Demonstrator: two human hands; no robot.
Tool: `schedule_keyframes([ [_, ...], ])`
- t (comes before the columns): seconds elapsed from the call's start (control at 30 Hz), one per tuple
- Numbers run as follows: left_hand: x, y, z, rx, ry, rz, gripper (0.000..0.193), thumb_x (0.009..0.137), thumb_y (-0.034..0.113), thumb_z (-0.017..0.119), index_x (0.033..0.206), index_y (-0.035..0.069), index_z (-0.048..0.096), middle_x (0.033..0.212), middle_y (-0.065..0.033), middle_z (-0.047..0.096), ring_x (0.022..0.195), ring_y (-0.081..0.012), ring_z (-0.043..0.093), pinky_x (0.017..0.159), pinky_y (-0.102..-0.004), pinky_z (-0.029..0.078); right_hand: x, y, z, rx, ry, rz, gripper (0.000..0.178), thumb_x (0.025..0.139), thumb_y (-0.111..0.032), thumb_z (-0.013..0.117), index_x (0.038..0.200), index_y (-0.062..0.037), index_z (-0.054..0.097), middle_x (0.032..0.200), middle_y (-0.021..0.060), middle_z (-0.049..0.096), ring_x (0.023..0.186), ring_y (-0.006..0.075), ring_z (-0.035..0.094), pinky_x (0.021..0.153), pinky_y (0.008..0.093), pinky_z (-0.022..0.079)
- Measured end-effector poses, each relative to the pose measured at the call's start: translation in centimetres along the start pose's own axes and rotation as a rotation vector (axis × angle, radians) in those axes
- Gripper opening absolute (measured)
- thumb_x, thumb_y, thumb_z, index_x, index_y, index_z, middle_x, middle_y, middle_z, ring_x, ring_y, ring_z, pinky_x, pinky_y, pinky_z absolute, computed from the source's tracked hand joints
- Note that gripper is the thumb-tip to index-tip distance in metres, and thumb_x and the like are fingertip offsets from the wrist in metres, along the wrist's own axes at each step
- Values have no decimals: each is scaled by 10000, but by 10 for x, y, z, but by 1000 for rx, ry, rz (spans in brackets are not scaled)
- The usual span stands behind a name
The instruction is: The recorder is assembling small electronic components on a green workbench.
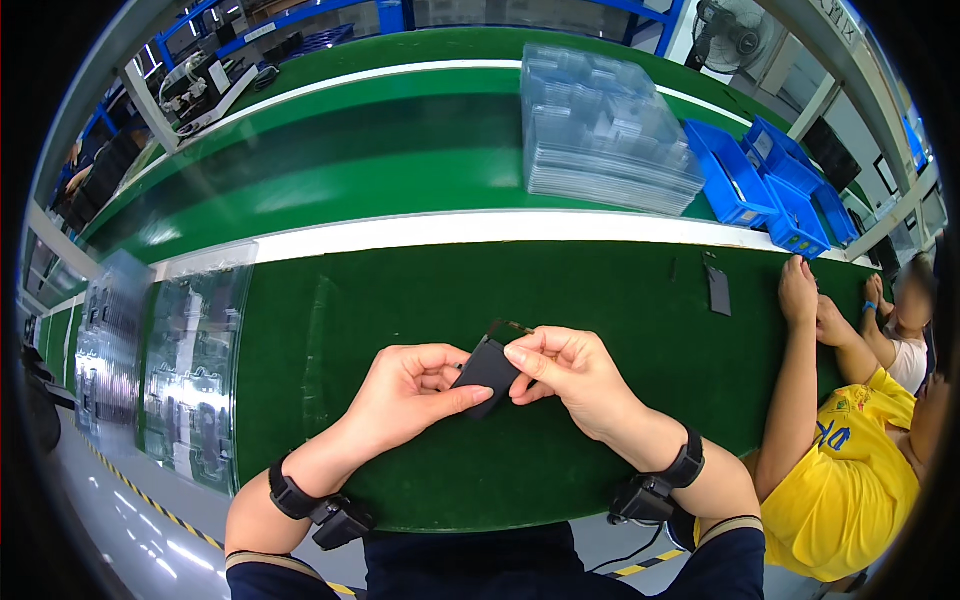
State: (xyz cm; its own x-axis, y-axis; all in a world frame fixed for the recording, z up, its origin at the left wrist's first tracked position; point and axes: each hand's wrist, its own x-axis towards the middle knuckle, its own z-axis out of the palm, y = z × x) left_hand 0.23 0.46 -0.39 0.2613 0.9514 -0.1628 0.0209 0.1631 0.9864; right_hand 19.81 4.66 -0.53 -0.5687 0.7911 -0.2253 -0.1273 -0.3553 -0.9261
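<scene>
A flat black rectangular pack [487, 372], which looks like a phone battery, is held tilted above the green mat [420, 290]. My left hand [410, 395] grips its lower left side, thumb on the face and fingers curled behind. My right hand [570, 375] is closed at its upper right edge, thumb and forefinger pinched together. A thin dark strip [512, 325] sticks up from the pack's top end by my right fingertips; whether they pinch the strip or the edge, I cannot tell. A similar dark flat pack [719, 290] lies on the mat to the right.
Clear plastic trays [190, 370] stand and lie at the left. A tall stack of clear trays [600, 140] rests on the green belt [330, 150], with blue bins [735, 180] beside it. A co-worker in a yellow shirt [850, 470] sits close on the right, hands on the bench.
</scene>
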Motion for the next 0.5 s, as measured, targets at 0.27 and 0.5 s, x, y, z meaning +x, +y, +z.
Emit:
schedule_keyframes([
  [0.27, -2, 6, 4, 41, -2, -5, 187, 767, 22, 669, 939, -29, 617, 759, -40, 645, 690, -58, 604, 629, -184, 490, -3, 7, 6, -15, 64, -123, 161, 859, -174, 591, 822, -18, 586, 736, 33, 585, 615, 71, 550, 641, 228, 498],
  [0.5, 2, 3, -4, -22, -42, -18, 186, 769, 43, 675, 933, -24, 618, 761, -45, 648, 693, -62, 608, 651, -188, 492, -2, -2, -1, 58, 14, 1, 250, 879, -244, 560, 879, 2, 604, 782, 61, 609, 679, 107, 604, 677, 248, 514],
])
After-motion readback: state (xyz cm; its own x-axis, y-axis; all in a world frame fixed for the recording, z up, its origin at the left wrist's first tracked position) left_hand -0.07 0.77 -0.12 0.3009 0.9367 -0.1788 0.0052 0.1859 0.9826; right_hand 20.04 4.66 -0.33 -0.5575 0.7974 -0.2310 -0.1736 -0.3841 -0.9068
